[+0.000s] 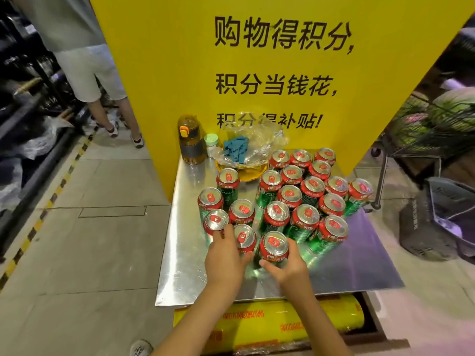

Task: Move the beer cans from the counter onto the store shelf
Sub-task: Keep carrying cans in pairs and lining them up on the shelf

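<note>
Roughly twenty green beer cans (305, 199) with red tops stand upright on a steel counter (359, 258), clustered from centre toward 2 o'clock. Behind them rises a yellow sign panel (180, 73). At 11 o'clock on the counter: an amber bottle (190, 140), a small white bottle (211, 145) and a plastic bag (253, 142) holding blue cloth. A yellow film roll (282, 322) lies below the front edge at 6 o'clock. A bystander's legs (102, 93) stand on the tiled floor (90, 240) at 10 o'clock.

Left hand (225, 258): fingers curled round the near-left can (244, 237). Right hand (285, 268): thumb and fingers wrapped round the nearest can (273, 246).
</note>
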Action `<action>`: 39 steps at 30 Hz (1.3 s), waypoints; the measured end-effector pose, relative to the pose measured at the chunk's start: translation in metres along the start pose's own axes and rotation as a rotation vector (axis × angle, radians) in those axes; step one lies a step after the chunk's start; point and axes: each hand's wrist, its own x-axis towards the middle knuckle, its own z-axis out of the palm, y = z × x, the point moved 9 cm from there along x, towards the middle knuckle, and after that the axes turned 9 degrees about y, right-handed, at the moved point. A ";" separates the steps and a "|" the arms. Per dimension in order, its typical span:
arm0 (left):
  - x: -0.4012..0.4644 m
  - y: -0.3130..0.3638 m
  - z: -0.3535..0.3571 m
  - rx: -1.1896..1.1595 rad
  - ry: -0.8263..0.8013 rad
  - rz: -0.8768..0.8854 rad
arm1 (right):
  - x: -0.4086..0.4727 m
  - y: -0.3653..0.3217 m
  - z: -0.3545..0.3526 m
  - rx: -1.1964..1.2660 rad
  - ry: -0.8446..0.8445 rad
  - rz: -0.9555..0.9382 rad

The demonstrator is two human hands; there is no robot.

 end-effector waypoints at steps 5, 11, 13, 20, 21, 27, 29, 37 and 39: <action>0.002 0.000 0.001 -0.044 -0.085 0.098 | -0.009 0.002 -0.007 -0.032 -0.023 -0.061; -0.008 -0.006 0.011 -0.255 -0.200 0.117 | -0.012 0.003 -0.010 0.025 -0.034 -0.069; -0.012 -0.010 0.018 -0.383 -0.227 0.075 | -0.014 0.006 -0.008 0.041 -0.040 -0.048; -0.019 -0.019 0.024 -0.556 -0.176 -0.053 | -0.015 0.010 -0.008 0.163 -0.098 0.059; -0.019 -0.019 0.022 -0.558 -0.175 -0.060 | -0.016 0.010 -0.009 0.175 -0.097 0.077; -0.027 -0.029 -0.012 -0.603 -0.181 -0.065 | -0.029 -0.002 -0.019 0.276 -0.043 0.176; -0.029 -0.039 -0.032 -0.630 -0.172 -0.083 | -0.036 -0.016 -0.020 0.311 -0.035 0.195; -0.057 -0.136 -0.159 -0.921 0.017 -0.256 | -0.091 -0.127 0.053 0.465 -0.206 0.176; -0.070 -0.175 -0.197 -0.944 0.111 -0.307 | -0.114 -0.161 0.089 0.485 -0.306 0.147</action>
